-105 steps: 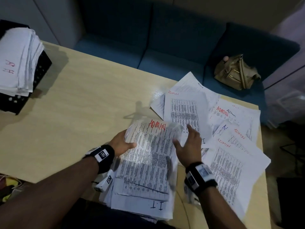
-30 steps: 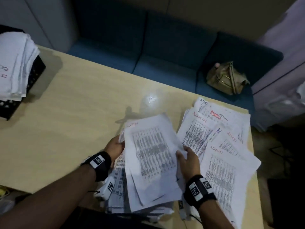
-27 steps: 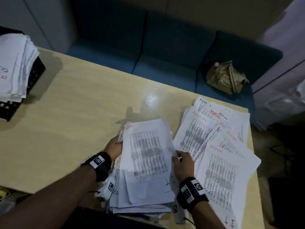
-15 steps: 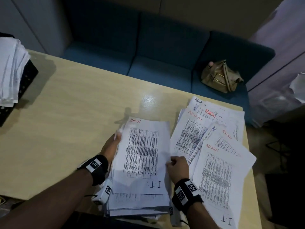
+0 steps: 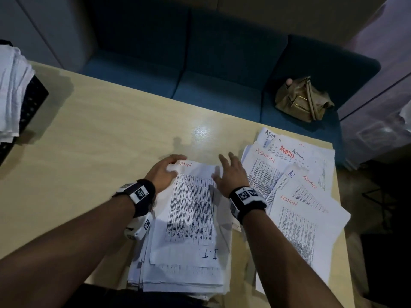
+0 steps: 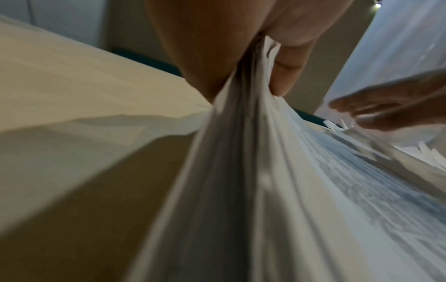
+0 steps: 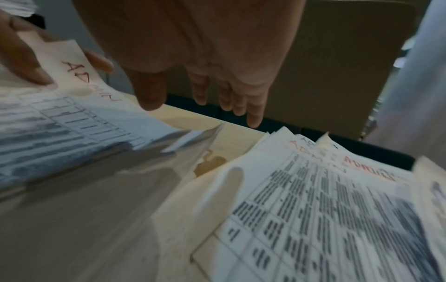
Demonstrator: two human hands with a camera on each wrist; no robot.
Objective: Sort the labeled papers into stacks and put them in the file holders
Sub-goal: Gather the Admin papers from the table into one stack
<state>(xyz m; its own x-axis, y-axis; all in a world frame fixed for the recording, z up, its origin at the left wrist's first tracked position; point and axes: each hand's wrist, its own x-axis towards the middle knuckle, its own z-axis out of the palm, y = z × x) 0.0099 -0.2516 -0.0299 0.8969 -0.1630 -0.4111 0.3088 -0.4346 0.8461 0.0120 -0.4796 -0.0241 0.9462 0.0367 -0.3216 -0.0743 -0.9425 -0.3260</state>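
A thick paper stack (image 5: 193,218) lies at the table's near edge; its top sheet reads "ADMIN" in red at the far end and "I.T" at the near end. My left hand (image 5: 169,167) grips the stack's far left corner, with the thumb (image 6: 287,76) on top of the sheets (image 6: 241,190). Over the far right corner my right hand (image 5: 224,167) hovers with straight fingers (image 7: 241,103) and holds nothing. To the right lies a fanned pile of ADMIN sheets (image 5: 298,230), also in the right wrist view (image 7: 325,209).
A black file holder (image 5: 33,101) with white papers (image 5: 9,90) in it stands at the table's (image 5: 100,152) far left. Behind the table is a blue sofa (image 5: 211,90) with a tan handbag (image 5: 302,101) on it.
My right hand has left the stack's right edge, moved to its far right corner and straightened its fingers. My left hand slid up to the far left corner.
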